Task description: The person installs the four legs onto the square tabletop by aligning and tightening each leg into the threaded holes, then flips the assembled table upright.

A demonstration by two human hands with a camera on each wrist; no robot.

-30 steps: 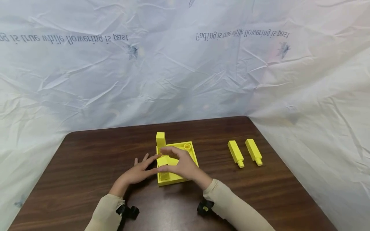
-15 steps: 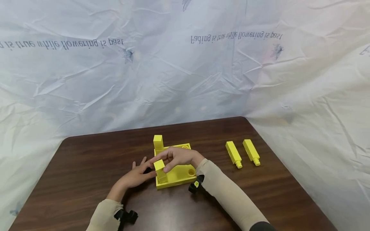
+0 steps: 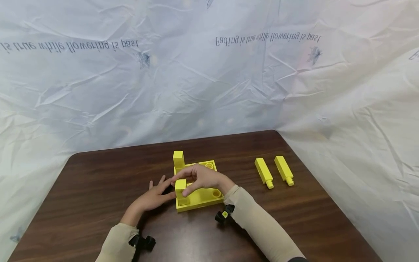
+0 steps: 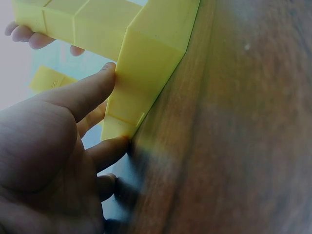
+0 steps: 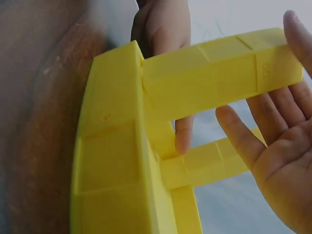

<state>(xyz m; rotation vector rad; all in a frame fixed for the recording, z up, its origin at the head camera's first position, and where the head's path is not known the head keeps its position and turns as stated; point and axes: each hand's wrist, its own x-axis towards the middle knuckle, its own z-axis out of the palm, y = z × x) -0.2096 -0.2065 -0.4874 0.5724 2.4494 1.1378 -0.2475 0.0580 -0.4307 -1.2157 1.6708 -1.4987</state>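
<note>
A yellow square tray lies on the table with two yellow posts upright at its left corners. My right hand is around the near post, thumb on the right side and fingers behind it; in the right wrist view, the fingertips lie against its faces. My left hand holds the tray's left edge, and in the left wrist view its thumb presses the wall. Beyond stands the far post, which neither hand touches. The near post's joint with the tray is hidden.
Two loose yellow posts with threaded ends, a left one and a right one, lie on the right of the dark wooden table. Round sockets show at the tray's right corners. A white printed sheet hangs behind.
The right hand has turned and shifted, its fingers moving from widely spread to curled behind the near post. The left hand keeps its place at the tray edge. The view has shifted slightly.
</note>
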